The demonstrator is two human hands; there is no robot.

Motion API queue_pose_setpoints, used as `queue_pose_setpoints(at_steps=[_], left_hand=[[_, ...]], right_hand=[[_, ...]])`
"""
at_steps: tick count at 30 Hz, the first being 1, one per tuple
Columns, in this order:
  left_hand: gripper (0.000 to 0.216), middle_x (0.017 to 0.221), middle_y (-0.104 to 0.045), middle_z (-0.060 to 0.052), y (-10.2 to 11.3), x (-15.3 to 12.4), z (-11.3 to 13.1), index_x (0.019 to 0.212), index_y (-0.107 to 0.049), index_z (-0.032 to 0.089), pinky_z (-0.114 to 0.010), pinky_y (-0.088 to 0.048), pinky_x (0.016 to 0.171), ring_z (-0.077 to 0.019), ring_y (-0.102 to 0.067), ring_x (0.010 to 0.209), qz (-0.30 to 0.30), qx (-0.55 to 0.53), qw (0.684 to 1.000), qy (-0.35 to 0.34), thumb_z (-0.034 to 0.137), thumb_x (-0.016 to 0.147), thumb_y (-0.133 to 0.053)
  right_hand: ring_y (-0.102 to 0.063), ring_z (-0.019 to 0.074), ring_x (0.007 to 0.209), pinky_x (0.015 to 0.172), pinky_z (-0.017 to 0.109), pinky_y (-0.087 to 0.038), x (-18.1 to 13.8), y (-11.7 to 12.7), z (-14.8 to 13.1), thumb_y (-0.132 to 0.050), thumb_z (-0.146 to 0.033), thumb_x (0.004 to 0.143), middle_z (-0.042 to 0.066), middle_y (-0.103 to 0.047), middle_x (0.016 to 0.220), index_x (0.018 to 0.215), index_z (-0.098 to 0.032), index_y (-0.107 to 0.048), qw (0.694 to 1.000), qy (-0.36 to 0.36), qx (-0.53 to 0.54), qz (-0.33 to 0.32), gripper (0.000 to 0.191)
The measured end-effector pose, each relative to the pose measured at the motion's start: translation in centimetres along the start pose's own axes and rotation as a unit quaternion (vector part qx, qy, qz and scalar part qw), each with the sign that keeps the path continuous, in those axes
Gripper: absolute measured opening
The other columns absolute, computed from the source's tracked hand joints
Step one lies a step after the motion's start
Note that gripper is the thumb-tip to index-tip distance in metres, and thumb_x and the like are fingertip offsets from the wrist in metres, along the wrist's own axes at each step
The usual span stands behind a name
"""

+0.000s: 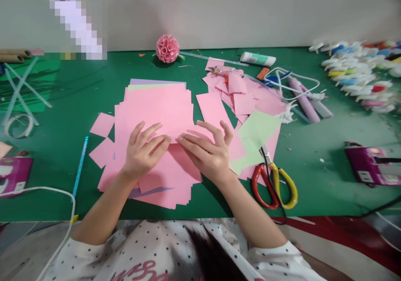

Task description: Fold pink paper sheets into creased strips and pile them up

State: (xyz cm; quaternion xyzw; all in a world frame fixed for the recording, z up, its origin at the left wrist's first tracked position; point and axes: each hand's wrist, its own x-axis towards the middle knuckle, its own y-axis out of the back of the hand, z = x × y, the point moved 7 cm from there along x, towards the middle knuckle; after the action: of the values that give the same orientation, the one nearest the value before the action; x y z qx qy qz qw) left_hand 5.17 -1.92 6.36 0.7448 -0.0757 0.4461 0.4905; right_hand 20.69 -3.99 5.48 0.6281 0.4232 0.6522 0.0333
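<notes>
My left hand [145, 151] and my right hand [208, 151] meet near the middle of a stack of pink paper [150, 101]. Between their fingertips they pinch the near edge of a pink paper sheet [174, 135], which casts a shadow on the paper below. The thumbs are mostly hidden, and the other fingers are raised and spread. Purple and pale green sheets show at the stack's far edge. To the left of the stack lie small pink paper squares [102, 125]. Scissors [274, 181] with red and yellow handles rest right of my right hand.
A pink folded-paper ball [168, 48] stands by the wall. Pink scraps [238, 89], a green sheet [258, 132], a glue stick [257, 59] and cords lie to the right. At the left are a blue pencil [80, 164], a tape roll [19, 125] and a purple box [19, 174].
</notes>
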Motion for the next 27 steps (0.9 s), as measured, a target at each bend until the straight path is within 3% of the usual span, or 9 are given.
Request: queue_pose_setpoints(at_steps=[6,14,20,24,27], left_hand=[[0.021,0.097,-0.078,0.001,-0.1,-0.3,-0.4,0.101,-0.072,0.024,-0.049,-0.047,0.112,-0.0247,-0.068,0.122,0.002,-0.028,1.000,0.014,0.008,0.089,-0.071],[0.020,0.094,-0.076,0.003,0.3,-0.3,-1.6,0.098,-0.071,0.025,-0.049,-0.046,0.110,-0.0243,-0.067,0.121,0.031,0.008,0.999,0.018,0.008,0.087,-0.072],[0.020,0.091,-0.076,0.003,0.7,-0.9,-3.1,0.099,-0.071,0.026,-0.050,-0.046,0.108,-0.0243,-0.066,0.121,0.050,0.022,0.997,0.051,0.009,0.088,-0.070],[0.022,0.092,-0.076,0.003,0.4,-1.2,-3.4,0.100,-0.072,0.028,-0.051,-0.047,0.104,-0.0256,-0.067,0.119,0.045,0.013,0.996,0.076,0.009,0.089,-0.069],[0.022,0.095,-0.077,0.003,-0.1,-1.1,-2.7,0.103,-0.071,0.028,-0.050,-0.045,0.108,-0.0257,-0.066,0.121,0.015,-0.001,0.998,0.067,0.011,0.089,-0.071]], right_hand=[[-0.067,0.0239,0.118,0.118,0.053,-0.030,0.0,0.2,0.0,-0.077,-0.022,0.089,-0.008,-0.081,0.091,0.096,-0.034,-0.078,1.000,0.014,0.008,0.009,0.014],[-0.063,0.0240,0.121,0.118,0.052,-0.027,0.3,0.9,2.5,-0.079,-0.022,0.084,-0.011,-0.080,0.090,0.088,-0.034,-0.073,0.998,0.009,-0.043,0.035,0.013],[-0.067,0.0248,0.115,0.112,0.053,-0.034,-0.2,2.2,5.7,-0.068,-0.017,0.086,-0.007,-0.077,0.081,0.078,-0.028,-0.067,0.992,-0.060,-0.088,0.063,0.014],[-0.068,0.0266,0.108,0.101,0.049,-0.044,-0.3,3.4,6.5,-0.065,-0.013,0.086,-0.001,-0.078,0.083,0.088,-0.026,-0.067,0.989,-0.095,-0.053,0.102,0.013],[-0.065,0.0280,0.113,0.103,0.049,-0.043,0.1,2.3,4.7,-0.069,-0.018,0.085,0.001,-0.079,0.094,0.100,-0.028,-0.069,0.996,-0.066,0.006,0.060,0.018]])
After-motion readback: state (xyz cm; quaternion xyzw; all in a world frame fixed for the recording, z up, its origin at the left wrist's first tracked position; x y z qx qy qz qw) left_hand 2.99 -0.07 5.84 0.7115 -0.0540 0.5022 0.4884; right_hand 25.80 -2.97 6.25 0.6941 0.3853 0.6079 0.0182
